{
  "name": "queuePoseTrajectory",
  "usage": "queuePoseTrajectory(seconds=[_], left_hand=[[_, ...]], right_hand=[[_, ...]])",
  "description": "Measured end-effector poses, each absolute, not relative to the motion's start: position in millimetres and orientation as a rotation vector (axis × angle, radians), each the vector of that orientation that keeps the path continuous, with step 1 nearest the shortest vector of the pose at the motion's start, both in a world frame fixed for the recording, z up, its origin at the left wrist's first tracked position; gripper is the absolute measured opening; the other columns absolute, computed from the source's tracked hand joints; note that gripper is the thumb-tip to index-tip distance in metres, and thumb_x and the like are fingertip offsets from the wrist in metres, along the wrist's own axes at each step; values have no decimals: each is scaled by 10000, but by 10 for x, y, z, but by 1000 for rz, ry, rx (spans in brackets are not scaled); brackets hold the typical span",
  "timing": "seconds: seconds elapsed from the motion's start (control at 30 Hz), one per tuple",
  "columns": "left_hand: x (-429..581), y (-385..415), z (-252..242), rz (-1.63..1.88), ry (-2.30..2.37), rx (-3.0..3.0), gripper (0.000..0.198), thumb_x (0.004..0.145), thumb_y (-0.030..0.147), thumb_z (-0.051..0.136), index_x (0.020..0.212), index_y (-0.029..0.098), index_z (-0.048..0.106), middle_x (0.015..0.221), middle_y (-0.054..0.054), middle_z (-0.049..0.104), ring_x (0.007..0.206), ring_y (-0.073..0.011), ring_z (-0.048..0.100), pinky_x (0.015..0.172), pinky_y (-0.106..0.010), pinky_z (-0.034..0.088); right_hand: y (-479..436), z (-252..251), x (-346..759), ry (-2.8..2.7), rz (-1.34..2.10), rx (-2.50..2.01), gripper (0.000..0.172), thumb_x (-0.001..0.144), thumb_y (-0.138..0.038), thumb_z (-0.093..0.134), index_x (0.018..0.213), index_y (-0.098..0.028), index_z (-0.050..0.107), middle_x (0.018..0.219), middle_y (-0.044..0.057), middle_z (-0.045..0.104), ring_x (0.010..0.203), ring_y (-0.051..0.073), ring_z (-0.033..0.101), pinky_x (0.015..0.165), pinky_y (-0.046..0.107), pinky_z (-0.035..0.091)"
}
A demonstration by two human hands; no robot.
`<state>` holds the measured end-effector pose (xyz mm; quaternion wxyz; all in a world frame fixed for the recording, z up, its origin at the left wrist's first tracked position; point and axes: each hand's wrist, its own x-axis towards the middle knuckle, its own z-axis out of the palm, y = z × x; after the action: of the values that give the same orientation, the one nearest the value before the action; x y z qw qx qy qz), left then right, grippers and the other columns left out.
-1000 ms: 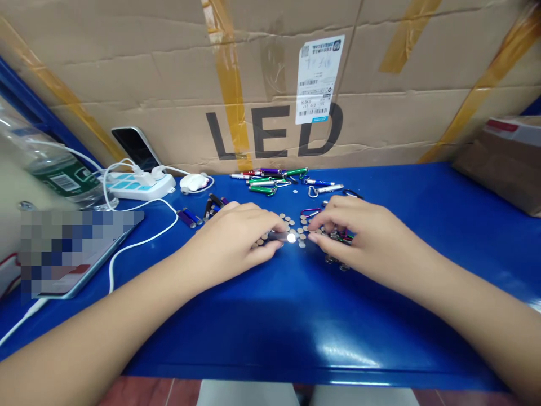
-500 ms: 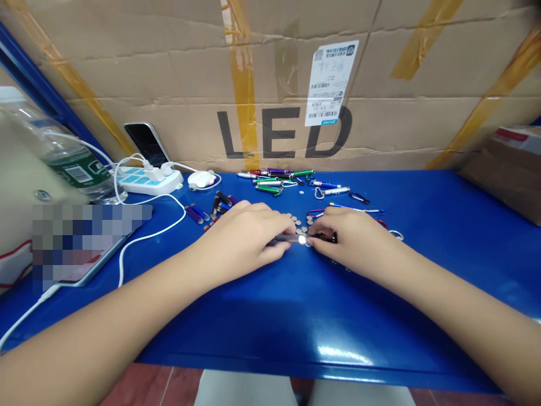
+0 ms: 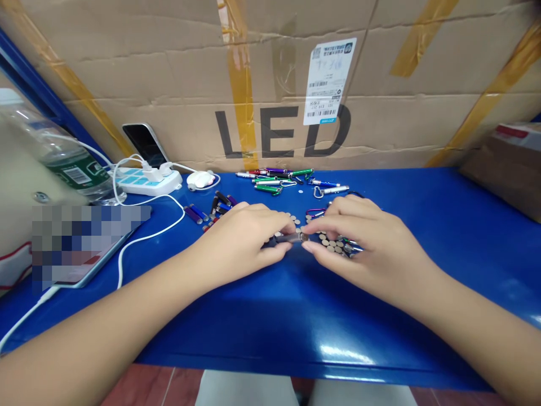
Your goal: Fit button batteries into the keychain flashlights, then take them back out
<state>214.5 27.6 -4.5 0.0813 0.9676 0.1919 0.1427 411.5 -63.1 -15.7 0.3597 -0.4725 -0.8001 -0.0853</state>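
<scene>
My left hand [image 3: 253, 231] is closed round a small dark flashlight tube [image 3: 289, 238], its end pointing right. Thumb and forefinger of my right hand [image 3: 363, 237] pinch at that right end; a tiny piece between the fingertips cannot be made out. Loose button cells [image 3: 332, 246] lie beneath and beside my right hand, with more behind the tube. Several dark and blue tubes [image 3: 222, 203] lie just past my left hand. Farther back rest coloured keychain flashlights [image 3: 270, 181], some with carabiner clips.
A large cardboard box [image 3: 177, 84] stands along the back of the blue table [image 3: 262, 321]. On the left are a power strip [image 3: 147, 180] with white cables, a phone [image 3: 146, 144], a tablet-like device [image 3: 97, 259] and a water bottle [image 3: 78, 169]. A brown box [image 3: 502, 169] sits at right.
A black piece that was in my right hand no longer shows there. The right fingers have opened wider round the tube's end, uncovering button cells. The bright spot at that end is gone.
</scene>
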Motion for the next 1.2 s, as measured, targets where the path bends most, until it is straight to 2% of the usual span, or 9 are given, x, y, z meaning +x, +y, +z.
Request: queuePoseTrajectory(seconds=[0.13,0.27,0.33,0.47,0.63,0.9,1.03,1.2], left_hand=[[2142,301,-50,439,598,2880,114,890,258,589,978,220,651,967,20,720,917,-192,631,832,-334,417],[2130,353,-69,536,632,2824,105,869,235,606,961,211,651,959,26,725,898,-166,641,808,-288,437],[2128,372,-79,587,664,2800,106,864,232,611,959,210,650,956,27,727,897,-160,647,801,-275,444],[2138,378,-91,603,673,2804,106,858,236,616,956,216,650,955,25,727,902,-165,653,801,-279,454],[2147,359,-98,586,645,2802,114,858,236,617,964,217,654,970,16,730,913,-169,657,809,-287,465],[2154,359,-109,580,642,2803,104,854,236,627,954,219,652,953,32,729,896,-158,660,776,-275,466],[2162,357,-119,583,636,2806,100,855,235,626,948,219,655,954,32,728,886,-155,656,767,-270,462],[2161,360,-120,580,638,2818,108,854,237,624,954,219,659,944,23,729,873,-160,655,765,-272,462]], right_hand=[[-627,-161,4147,-2047,-208,-1254,164,857,-227,644,1013,-181,667,712,-1,574,695,159,545,659,303,430],[-604,-184,4206,-2062,-177,-1331,76,857,-205,613,893,-185,677,741,23,600,727,173,553,679,313,427],[-568,-230,4229,-2157,-121,-1407,94,858,-209,608,848,-204,702,781,40,623,768,190,559,711,333,422],[-462,-337,4251,-2167,-75,-1667,124,861,-278,617,851,-233,733,818,53,649,804,214,573,717,343,409],[-369,-370,4258,-2169,-60,-1870,130,797,-367,708,852,-256,749,830,48,684,842,240,613,732,353,404],[-335,-284,4213,-2192,39,-2034,80,836,-285,676,847,-277,755,817,28,710,914,246,614,723,350,327],[-326,-241,4183,-2215,87,-2084,112,861,-270,647,811,-274,746,917,17,735,978,261,604,725,359,284],[-330,-199,4157,-2235,132,-2084,112,867,-253,632,829,-263,737,880,18,721,930,235,604,690,340,263]])
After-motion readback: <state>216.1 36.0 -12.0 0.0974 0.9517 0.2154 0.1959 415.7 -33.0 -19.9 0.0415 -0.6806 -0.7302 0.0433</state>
